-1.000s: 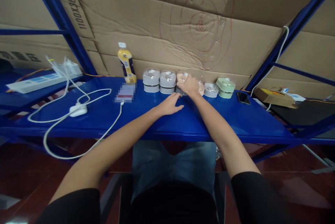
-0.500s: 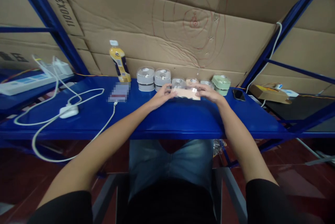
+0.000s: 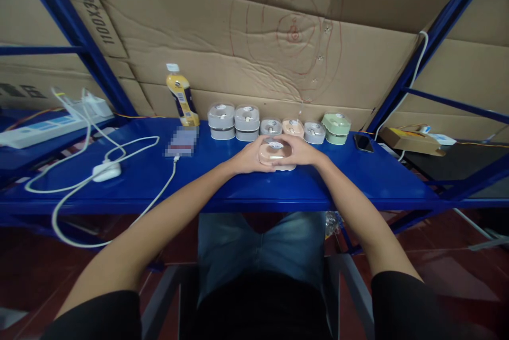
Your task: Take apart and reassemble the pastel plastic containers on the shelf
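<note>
A peach-coloured box with a clear lid (image 3: 275, 155) is held between my two hands above the blue table, near its front. My left hand (image 3: 250, 157) wraps its left side, and my right hand (image 3: 299, 151) curls round the right side and over the top. A peach edge shows just below the box; whether it belongs to the same box I cannot tell. Right behind my hands stand a small grey box (image 3: 271, 127), a small peach box (image 3: 293, 128) and a small pale grey box (image 3: 314, 133), each with a clear lid.
Two stacks of grey boxes, left (image 3: 221, 121) and right (image 3: 247, 122), stand beside a juice bottle (image 3: 182, 97). A green box (image 3: 336, 128) and a phone (image 3: 363, 142) lie to the right. A white cable with an adapter (image 3: 106, 171) loops across the left side of the table (image 3: 254, 191).
The peach box has come down and nearer to me, and its lidded top now faces up. Both hands have closed in around it; the row of small boxes behind shows more fully.
</note>
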Tool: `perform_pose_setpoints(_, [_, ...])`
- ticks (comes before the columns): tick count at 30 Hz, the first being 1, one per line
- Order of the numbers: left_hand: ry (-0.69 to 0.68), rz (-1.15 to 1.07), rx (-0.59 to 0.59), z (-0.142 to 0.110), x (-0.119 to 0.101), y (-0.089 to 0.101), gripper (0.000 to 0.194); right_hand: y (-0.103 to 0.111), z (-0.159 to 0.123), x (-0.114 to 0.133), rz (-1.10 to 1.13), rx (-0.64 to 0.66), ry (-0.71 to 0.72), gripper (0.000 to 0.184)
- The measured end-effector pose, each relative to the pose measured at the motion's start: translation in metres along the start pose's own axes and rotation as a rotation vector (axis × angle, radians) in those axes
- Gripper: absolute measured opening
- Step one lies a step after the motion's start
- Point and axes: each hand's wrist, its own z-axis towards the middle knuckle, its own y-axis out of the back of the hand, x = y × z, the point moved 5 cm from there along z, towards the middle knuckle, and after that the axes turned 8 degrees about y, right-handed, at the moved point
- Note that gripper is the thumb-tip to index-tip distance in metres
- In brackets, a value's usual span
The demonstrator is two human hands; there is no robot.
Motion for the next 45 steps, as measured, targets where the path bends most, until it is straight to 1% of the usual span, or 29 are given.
perform_pose_setpoints(2, [-0.003, 0.043, -0.015, -0.001, -0.001, 0.002, 0.119, 0.012, -0.003, -0.005, 0.007, -0.038, -0.040, 0.078])
perform_pose_setpoints(3, [-0.012, 0.070, -0.013, -0.002, -0.003, 0.003, 0.115, 0.021, -0.006, -0.010, 0.011, -0.070, -0.075, 0.073])
perform_pose_setpoints(4, [-0.028, 0.100, 0.003, -0.003, -0.006, 0.003, 0.105, 0.029, -0.009, -0.016, 0.011, -0.107, -0.116, 0.067])
perform_pose_setpoints(7, [-0.069, 0.175, 0.092, -0.008, -0.016, 0.000, 0.067, 0.049, -0.019, -0.033, -0.016, -0.211, -0.252, 0.058])
perform_pose_setpoints(8, [-0.074, 0.186, 0.118, -0.009, -0.018, 0.000, 0.059, 0.052, -0.022, -0.038, -0.016, -0.225, -0.290, 0.057])
perform_pose_setpoints(10, [-0.078, 0.190, 0.138, -0.009, -0.021, 0.000, 0.054, 0.052, -0.024, -0.044, 0.013, -0.221, -0.335, 0.056])
perform_pose_setpoints(15, [-0.086, 0.166, 0.107, -0.008, -0.023, 0.007, 0.043, 0.048, -0.023, -0.046, 0.035, -0.214, -0.322, 0.057])
perform_pose_setpoints(18, [-0.085, 0.148, 0.097, -0.007, -0.023, 0.010, 0.041, 0.049, -0.024, -0.047, 0.010, -0.222, -0.332, 0.060])
perform_pose_setpoints(22, [-0.053, 0.151, 0.037, -0.005, -0.018, 0.017, 0.044, 0.051, -0.024, -0.048, -0.027, -0.220, -0.316, 0.059])
perform_pose_setpoints(26, [0.030, 0.184, -0.062, -0.001, -0.005, 0.036, 0.046, 0.054, -0.024, -0.050, -0.051, -0.236, -0.314, 0.061])
perform_pose_setpoints(29, [0.074, 0.221, -0.072, 0.000, 0.002, 0.048, 0.048, 0.057, -0.025, -0.050, -0.069, -0.242, -0.320, 0.063])
perform_pose_setpoints(31, [0.058, 0.224, -0.054, 0.000, 0.001, 0.049, 0.048, 0.058, -0.025, -0.048, -0.069, -0.246, -0.317, 0.065])
perform_pose_setpoints(34, [-0.002, 0.210, -0.015, -0.001, -0.007, 0.040, 0.054, 0.058, -0.025, -0.042, -0.041, -0.229, -0.289, 0.073])
perform_pose_setpoints(36, [-0.005, 0.206, 0.006, -0.002, -0.010, 0.030, 0.067, 0.052, -0.022, -0.034, 0.013, -0.181, -0.221, 0.079])
perform_pose_setpoints(39, [0.029, 0.172, 0.009, -0.003, -0.010, 0.016, 0.090, 0.036, -0.014, -0.018, 0.071, -0.085, -0.096, 0.084])
perform_pose_setpoints(42, [0.026, 0.090, 0.002, -0.003, -0.008, 0.006, 0.111, 0.019, -0.007, -0.004, 0.036, -0.030, -0.014, 0.084])
perform_pose_setpoints(45, [0.029, 0.025, 0.024, -0.004, -0.009, 0.001, 0.123, 0.006, -0.003, 0.007, -0.006, -0.006, 0.059, 0.081])
